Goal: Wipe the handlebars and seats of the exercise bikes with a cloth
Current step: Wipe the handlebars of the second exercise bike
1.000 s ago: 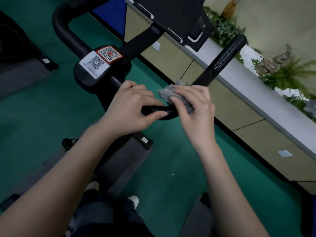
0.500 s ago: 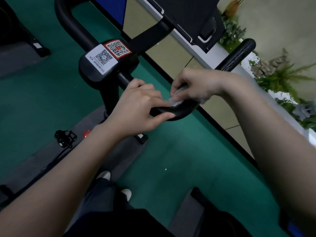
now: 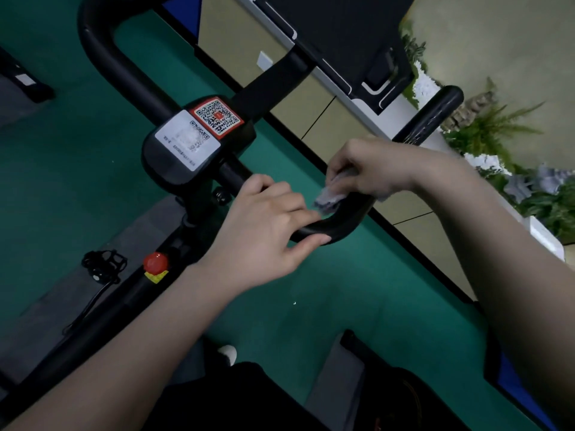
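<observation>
Right now your left hand (image 3: 267,231) is clamped on the lower bend of the handlebar (image 3: 342,222): fingers curled over the top, thumb hooked underneath. Your right hand (image 3: 373,169) sits just beyond it on the same bend, fingers curled down and pinching a grey cloth (image 3: 329,197) against the bar. The cloth is wadded small; only a crumpled corner shows below your fingertips, almost touching the left hand's fingers.

Further out: the bar rises past your right wrist to its right horn (image 3: 435,116). The hub (image 3: 174,163) beside your left hand carries two QR stickers (image 3: 214,119). Below it are a red knob (image 3: 155,262) and a pedal (image 3: 102,265) over the green floor (image 3: 311,290). A planter (image 3: 497,129) runs along the wall on the right. No seat can be made out.

Risks, as I judge them:
- A wad this tight touches little of the bar. You could pass over the underside of the bend without cleaning it.
- The patch under your left palm gets no wipe unless you shift that grip.
- A light pinch may let the cloth slip and drop to the floor when you pull along the rubber.
- Working toward the hub, a damp cloth could lift or smear the stickers.
- The horn and the far left loop look unreached; easy to forget.
</observation>
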Available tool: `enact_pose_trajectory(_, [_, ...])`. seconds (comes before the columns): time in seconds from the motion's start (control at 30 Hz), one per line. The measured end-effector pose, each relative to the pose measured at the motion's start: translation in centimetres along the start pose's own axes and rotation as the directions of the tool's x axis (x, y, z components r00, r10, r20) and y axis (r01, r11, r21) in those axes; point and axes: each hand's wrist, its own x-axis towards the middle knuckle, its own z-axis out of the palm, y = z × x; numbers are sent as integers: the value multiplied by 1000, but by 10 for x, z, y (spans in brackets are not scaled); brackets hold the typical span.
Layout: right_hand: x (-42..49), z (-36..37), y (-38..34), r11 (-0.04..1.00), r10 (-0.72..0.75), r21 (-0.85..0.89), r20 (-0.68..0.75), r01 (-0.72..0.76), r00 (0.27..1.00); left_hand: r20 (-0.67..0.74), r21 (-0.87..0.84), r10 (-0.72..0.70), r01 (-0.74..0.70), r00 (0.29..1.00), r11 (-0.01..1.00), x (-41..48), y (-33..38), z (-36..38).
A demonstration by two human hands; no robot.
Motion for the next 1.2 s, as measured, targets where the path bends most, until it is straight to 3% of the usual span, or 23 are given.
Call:
enact_pose_trajectory(0.07, [-9,14,10,999,-36,-29,-270,30,962,4,-2,-3,3,1000,1000,0,-1,0])
enact_pose_trajectory(0.1, [-14,27,13,998,-58,3,-414,65,908,5,-1,-8,8,1000,1000,0,0,0])
enact_pose_trajectory(0.2, [-30,78,9,958,35,201,-787,202,617,10,12,-20,20,1000,1000,1,0,1])
enact_pose_trajectory(0.27, [-30,107,4,911,171,298,-902,284,396,9,18,-16,15,1000,1000,1,-1,2])
enact_pose_trajectory(0.33, [-22,124,-3,857,332,385,-921,344,204,11,33,-8,8,1000,999,1,-1,3])
enact_pose_trajectory(0.4, [-10,130,-13,744,536,502,-842,440,54,19,39,-9,8,1000,999,1,-2,3])
enact_pose_trajectory(0.47, [-2,132,-28,572,724,586,-690,574,-17,36,37,-24,22,999,999,2,0,1])
enact_pose_trajectory(0.57, [2,136,-48,364,890,632,-453,684,-54,73,36,-43,40,996,999,3,3,-3])
enact_pose_trajectory(0.63, [3,132,-50,208,956,630,-293,748,-19,91,38,-52,49,995,998,4,5,-5])
enact_pose_trajectory(0.7, [8,123,-40,41,986,586,-154,809,61,100,43,-52,48,994,998,5,5,-6])
enact_pose_trajectory(0.87, [10,122,-31,-274,951,448,-2,851,308,94,69,-38,32,995,997,6,5,-4])
enact_pose_trajectory(1.07, [9,134,-38,-741,665,256,150,620,732,113,58,-54,48,992,997,6,6,-3])
enact_pose_trajectory(1.2, [7,134,-28,-869,456,257,89,422,885,152,67,-87,78,984,995,9,9,-7])
